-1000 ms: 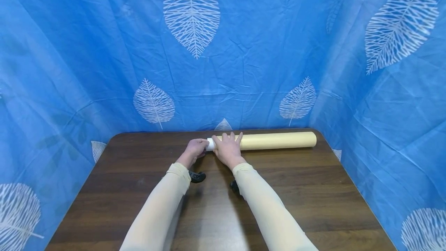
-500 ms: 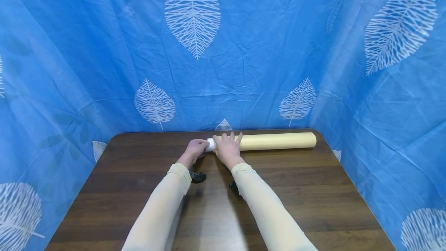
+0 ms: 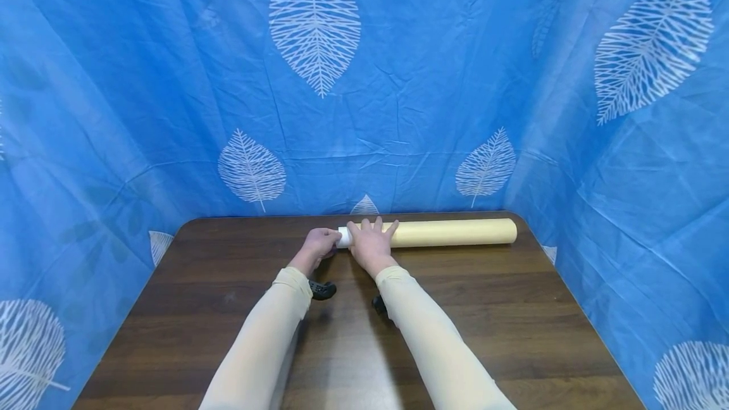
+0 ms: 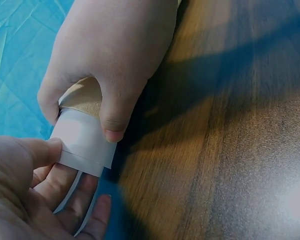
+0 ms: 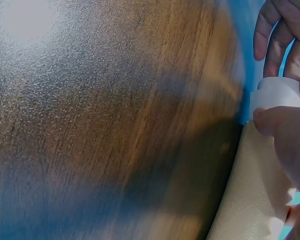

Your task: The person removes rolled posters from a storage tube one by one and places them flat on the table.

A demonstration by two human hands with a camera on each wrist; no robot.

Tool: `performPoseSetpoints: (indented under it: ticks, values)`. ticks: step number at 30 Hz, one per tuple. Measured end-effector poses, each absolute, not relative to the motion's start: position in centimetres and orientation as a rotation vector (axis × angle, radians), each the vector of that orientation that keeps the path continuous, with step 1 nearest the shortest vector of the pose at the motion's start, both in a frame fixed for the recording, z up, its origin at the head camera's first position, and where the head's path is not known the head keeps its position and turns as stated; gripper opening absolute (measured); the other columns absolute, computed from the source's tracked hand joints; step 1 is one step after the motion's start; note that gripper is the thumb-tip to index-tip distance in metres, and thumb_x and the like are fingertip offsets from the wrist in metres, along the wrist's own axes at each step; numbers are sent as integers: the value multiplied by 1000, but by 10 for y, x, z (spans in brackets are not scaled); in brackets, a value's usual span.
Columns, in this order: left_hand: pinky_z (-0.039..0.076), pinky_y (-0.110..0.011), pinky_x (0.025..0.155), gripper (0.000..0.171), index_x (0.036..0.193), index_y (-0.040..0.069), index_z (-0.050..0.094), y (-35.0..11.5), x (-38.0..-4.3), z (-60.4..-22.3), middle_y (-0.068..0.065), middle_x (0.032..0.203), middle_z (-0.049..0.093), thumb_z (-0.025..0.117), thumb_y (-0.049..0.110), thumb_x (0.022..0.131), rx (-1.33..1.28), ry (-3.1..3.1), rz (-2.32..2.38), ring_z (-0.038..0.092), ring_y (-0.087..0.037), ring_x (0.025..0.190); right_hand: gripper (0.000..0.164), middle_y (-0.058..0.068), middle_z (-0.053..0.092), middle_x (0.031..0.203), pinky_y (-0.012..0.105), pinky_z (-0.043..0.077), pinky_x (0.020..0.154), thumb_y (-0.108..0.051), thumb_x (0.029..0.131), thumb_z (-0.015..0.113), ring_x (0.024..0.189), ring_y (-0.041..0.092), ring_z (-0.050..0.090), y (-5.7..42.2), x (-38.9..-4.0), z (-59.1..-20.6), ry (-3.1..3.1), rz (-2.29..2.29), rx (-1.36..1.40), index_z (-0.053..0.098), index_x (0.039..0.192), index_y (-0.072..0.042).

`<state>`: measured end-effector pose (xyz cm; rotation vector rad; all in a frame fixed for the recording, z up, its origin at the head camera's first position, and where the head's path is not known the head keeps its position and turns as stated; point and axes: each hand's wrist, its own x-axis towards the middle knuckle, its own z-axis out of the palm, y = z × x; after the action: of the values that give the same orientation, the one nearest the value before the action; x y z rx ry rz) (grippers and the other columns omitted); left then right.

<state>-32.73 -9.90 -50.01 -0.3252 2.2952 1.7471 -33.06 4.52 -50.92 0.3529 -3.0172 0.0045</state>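
Observation:
A long cream roll (image 3: 455, 233) lies along the table's far edge, with a curled white sheet (image 4: 80, 140) forming a short tube around its left end. My left hand (image 3: 320, 244) pinches the open end of that white tube (image 5: 277, 94): the thumb lies on its outside, while the fingers reach to its mouth. My right hand (image 3: 371, 247) grips the roll from above with its fingers spread across it. In the left wrist view the right thumb (image 4: 114, 120) presses the tube's near side. The right palm hides part of the roll.
The dark wood-grain table (image 3: 484, 328) has rounded far corners. Blue curtains (image 3: 387, 68) with white leaf prints hang close behind it and along both sides. Black wrist devices (image 3: 323, 290) sit under the forearms, close over the tabletop.
Both hands keep their places on the roll and the white tube. The roll's right part appears a few pixels lower, and the right forearm has shifted slightly left.

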Motion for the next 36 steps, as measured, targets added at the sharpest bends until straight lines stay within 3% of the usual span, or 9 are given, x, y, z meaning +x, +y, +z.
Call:
performPoseSetpoints:
  ticks: [9,27,32,36]
  values:
    - [53,-49,100,31,122,-8,68,-99,-328,-501,-22,128,59,58,12,101,-322,2308,1728,56,-32,110,49,11,61,133,81,23,105,-46,93,72,137,47,44,46,-328,-511,-2984,-45,359,54,137,-32]
    - [52,-48,100,29,117,-10,67,-110,-330,-501,-21,123,58,56,7,96,-355,2283,1756,56,-33,110,53,12,60,135,82,20,106,-43,93,74,137,48,43,45,-329,-510,-2986,-22,355,54,140,-30]
    - [57,-42,89,30,117,-7,70,-107,-328,-500,-19,118,61,63,15,98,-356,2324,1739,59,-30,100,54,12,60,135,82,20,106,-44,94,73,137,48,42,45,-329,-512,-2987,-30,358,53,142,-30]
    - [53,-33,76,34,117,-5,71,-104,-328,-506,-17,118,63,70,22,97,-391,2357,1739,58,-25,91,54,12,61,133,82,20,105,-45,93,74,136,47,43,45,-328,-512,-2968,-38,360,54,140,-30]
